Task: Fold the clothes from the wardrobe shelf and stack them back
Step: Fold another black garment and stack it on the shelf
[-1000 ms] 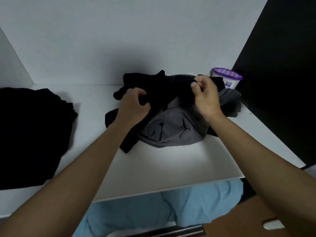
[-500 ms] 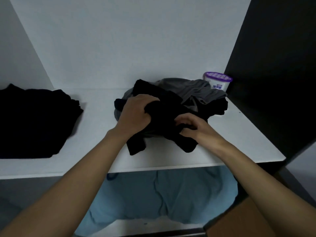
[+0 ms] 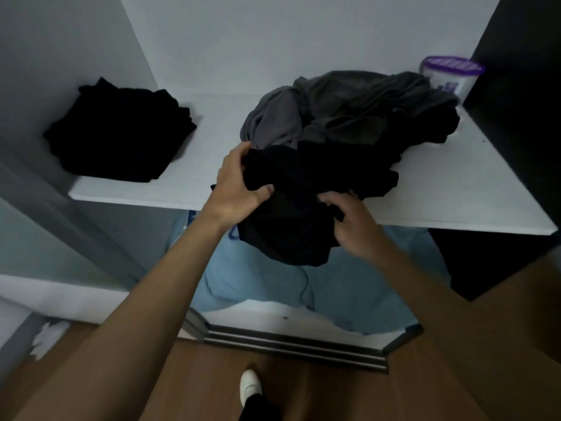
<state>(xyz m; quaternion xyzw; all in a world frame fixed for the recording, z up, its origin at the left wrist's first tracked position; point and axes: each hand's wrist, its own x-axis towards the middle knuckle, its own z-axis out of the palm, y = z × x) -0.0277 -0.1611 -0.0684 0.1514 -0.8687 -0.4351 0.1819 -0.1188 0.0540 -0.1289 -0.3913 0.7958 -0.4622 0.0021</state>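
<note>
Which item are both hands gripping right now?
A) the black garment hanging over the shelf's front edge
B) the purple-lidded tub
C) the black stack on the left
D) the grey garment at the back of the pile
A: the left hand and right hand both clutch the black garment, which droops past the shelf edge; the grey garment lies untouched behind it.

You've got soft matt cloth, black garment (image 3: 291, 214) & grey heap (image 3: 343, 110); shelf (image 3: 440, 189) smooth matt white board; tub (image 3: 452, 75) glossy plastic; floor (image 3: 212, 387) smooth wood.
</note>
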